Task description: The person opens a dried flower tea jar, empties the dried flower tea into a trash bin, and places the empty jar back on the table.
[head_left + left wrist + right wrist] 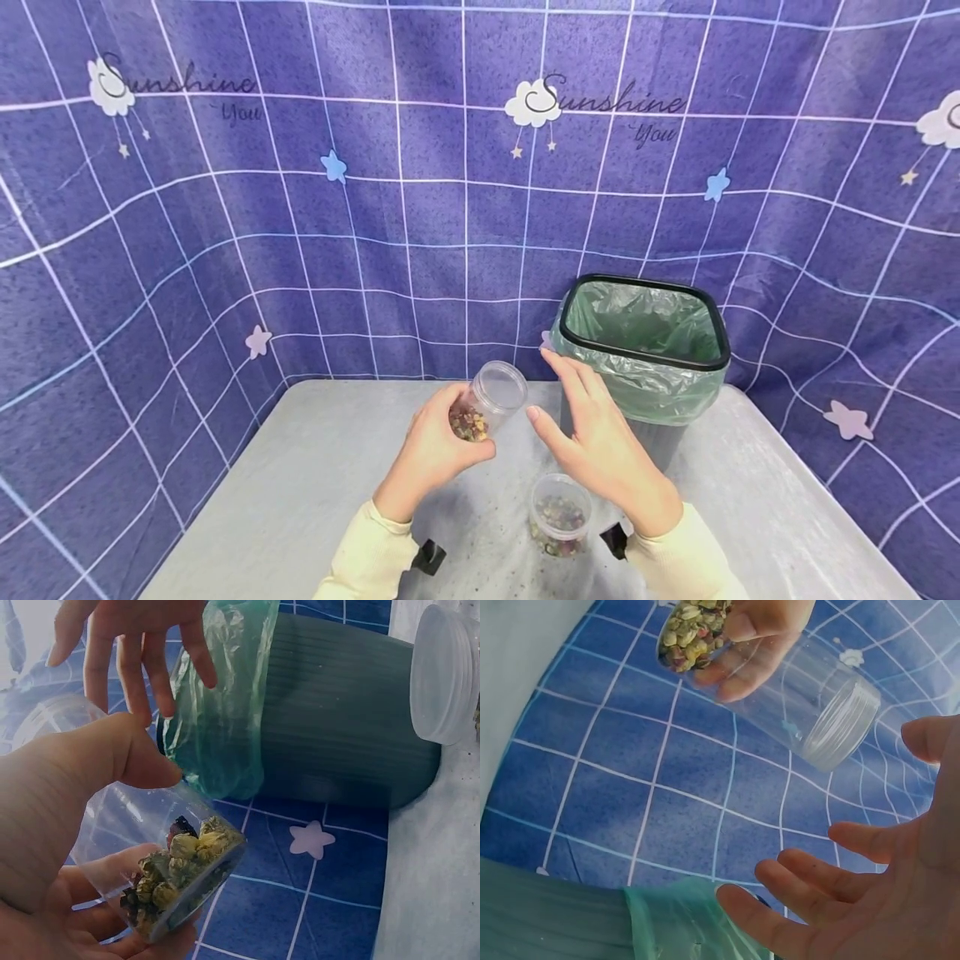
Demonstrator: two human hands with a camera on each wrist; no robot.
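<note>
My left hand point(438, 442) grips a clear plastic jar point(497, 395) above the table, tilted toward the right. Dried flower buds point(184, 859) fill its bottom part, yellowish with a few dark red bits. Thumb and fingers wrap round the jar's lower wall in the left wrist view. A ribbed clear rim point(844, 724) tops the jar. Just right of the jar, my right hand point(592, 433) hovers apart from it, fingers spread and holding nothing. Below the right hand stands a second clear jar point(560, 517) on the table, with dried plant pieces inside.
A grey bin point(663, 437) with a green liner bag point(637, 379) and black rim stands at the back right, close behind my right hand. Small crumbs dot the grey tabletop point(300, 483) near the second jar. A blue checked curtain point(435, 208) closes off the back and sides.
</note>
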